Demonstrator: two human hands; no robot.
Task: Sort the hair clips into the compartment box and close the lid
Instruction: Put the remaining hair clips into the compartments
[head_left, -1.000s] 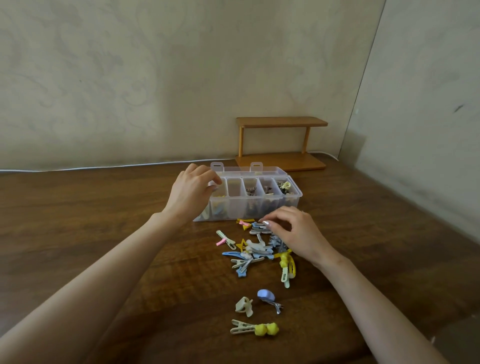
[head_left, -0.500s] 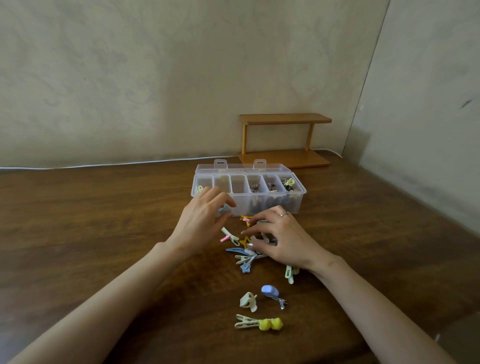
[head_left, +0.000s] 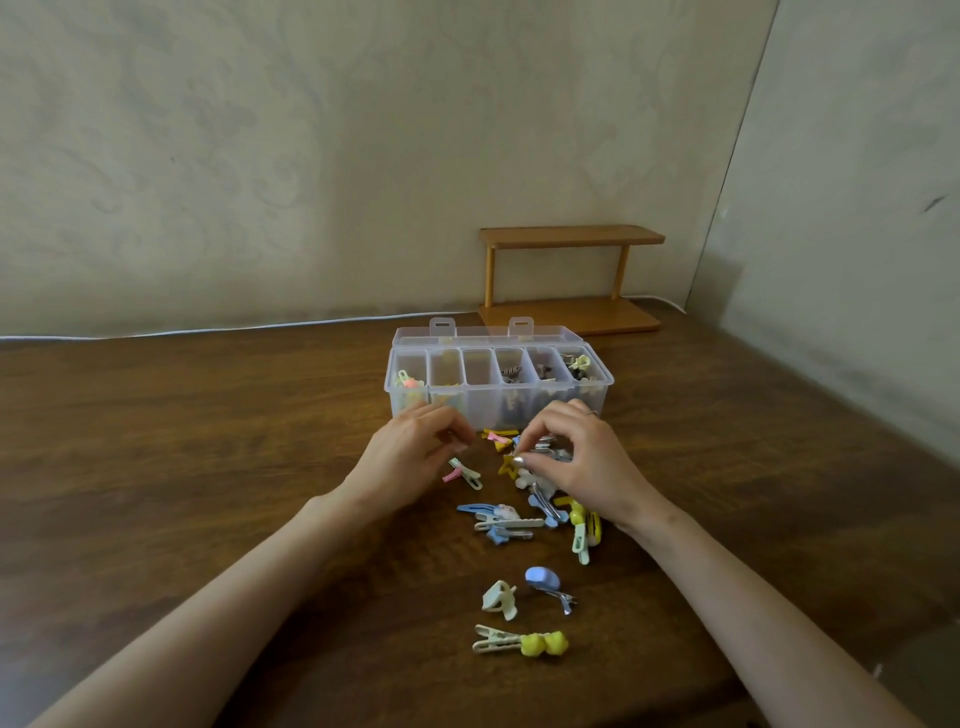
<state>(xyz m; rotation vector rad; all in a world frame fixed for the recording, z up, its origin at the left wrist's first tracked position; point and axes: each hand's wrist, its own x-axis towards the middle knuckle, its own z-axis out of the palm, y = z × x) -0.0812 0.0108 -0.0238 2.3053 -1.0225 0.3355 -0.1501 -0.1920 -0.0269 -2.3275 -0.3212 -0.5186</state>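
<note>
pastel plastic and metal hair clips (head_left: 524, 514) lie heaped on the brown wooden table (head_left: 208, 467), just in front of the clear plastic compartment box (head_left: 498, 400). its hinged lid (head_left: 488, 335) is folded back so every cell can be reached (several already hold clips). the right hand (head_left: 587, 462) pinches a grey metal clip (head_left: 553, 453) at the heap's far edge, i judge to lift it out. the left hand (head_left: 410, 457) curls beside a pink-and-white clip (head_left: 464, 474); from my end i cannot tell whether it holds anything. a small wooden shelf (head_left: 571, 280) stands behind, out of the way.
</note>
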